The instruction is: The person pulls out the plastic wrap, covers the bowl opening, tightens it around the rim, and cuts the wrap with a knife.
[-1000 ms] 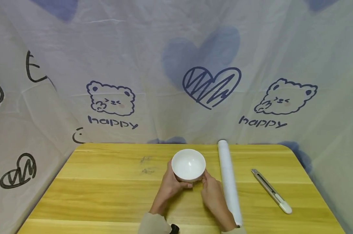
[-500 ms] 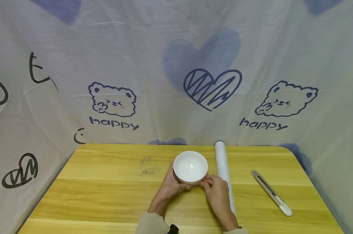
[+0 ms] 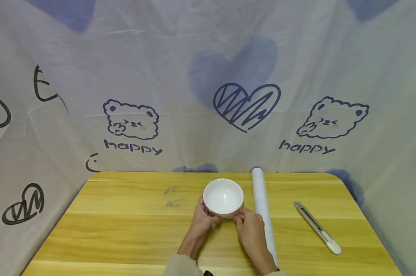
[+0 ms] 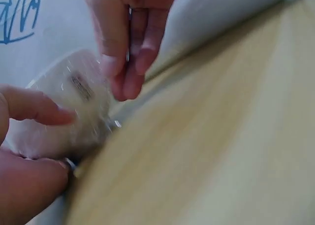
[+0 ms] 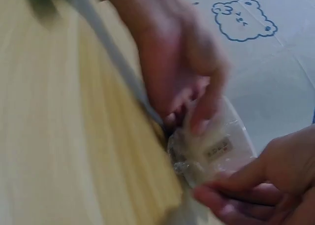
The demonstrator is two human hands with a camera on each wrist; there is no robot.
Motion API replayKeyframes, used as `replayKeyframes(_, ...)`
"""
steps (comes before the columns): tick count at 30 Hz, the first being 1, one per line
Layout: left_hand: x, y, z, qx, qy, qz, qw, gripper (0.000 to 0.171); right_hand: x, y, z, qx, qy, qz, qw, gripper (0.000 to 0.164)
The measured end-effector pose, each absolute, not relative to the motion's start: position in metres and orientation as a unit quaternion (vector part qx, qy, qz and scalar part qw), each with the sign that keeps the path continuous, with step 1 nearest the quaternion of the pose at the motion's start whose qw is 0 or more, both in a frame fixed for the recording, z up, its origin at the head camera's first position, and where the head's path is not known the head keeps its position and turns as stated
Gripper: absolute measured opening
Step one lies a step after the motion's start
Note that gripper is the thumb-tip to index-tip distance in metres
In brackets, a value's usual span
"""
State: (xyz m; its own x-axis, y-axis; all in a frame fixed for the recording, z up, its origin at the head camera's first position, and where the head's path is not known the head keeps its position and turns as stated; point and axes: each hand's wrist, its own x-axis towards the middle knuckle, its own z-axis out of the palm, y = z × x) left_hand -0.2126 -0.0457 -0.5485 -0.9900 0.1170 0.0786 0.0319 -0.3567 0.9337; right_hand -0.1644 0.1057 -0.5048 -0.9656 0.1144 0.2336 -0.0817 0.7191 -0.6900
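Observation:
A white bowl [image 3: 223, 196] is held up near the middle of the wooden table, its opening tilted toward me. Crinkled clear plastic wrap [image 5: 181, 158] clings to its outside, and a small printed label [image 5: 219, 150] shows there in the right wrist view. My left hand [image 3: 200, 223] grips the bowl's left side, thumb in front at the lower edge. At the bowl's lower right, my right hand [image 3: 252, 230] has thumb and fingers bunched together, seemingly pinching the wrap. The wrap between those fingertips is hidden.
A long white roll [image 3: 262, 207] lies just right of my right hand, running toward the table's back edge. Farther right is a utility knife [image 3: 317, 228]. Dark marks [image 3: 172, 204] are on the wooden table [image 3: 125, 230] left of the bowl. Printed cloth [image 3: 183, 115] hangs behind.
My right hand's fingers have shifted from the bowl's right side to its lower right and drawn together. The white roll has moved slightly left. My left hand keeps its hold.

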Motion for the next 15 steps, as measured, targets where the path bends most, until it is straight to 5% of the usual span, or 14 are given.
replayKeyframes(8,-0.218,-0.072,-0.556,0.128,0.458,0.878,0.054,0.109,-0.164,0.105,-0.494,0.041,-0.914,0.402,0.031,0.015)
replayKeyframes(15,-0.217,-0.103,-0.542,0.151,0.421,0.891,0.074,0.073,-0.165,0.137,-0.466,0.021,-0.89,0.454,0.042,0.023)
